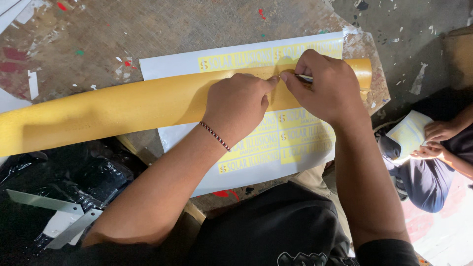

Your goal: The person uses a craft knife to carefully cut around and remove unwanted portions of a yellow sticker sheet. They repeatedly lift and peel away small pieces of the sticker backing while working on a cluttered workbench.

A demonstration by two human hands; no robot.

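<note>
I see bare table (148,34) far left. The yellow roll (98,111) bars the middle; a co-worker's hands (436,140) crowd the right.

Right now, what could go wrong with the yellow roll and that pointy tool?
The thin tool in the right hand sits close to the left hand fingertips, so it might poke them. The yellow roll overhangs the table edge and could slide. The tool might also scratch the yellow sticker sheet.
</note>
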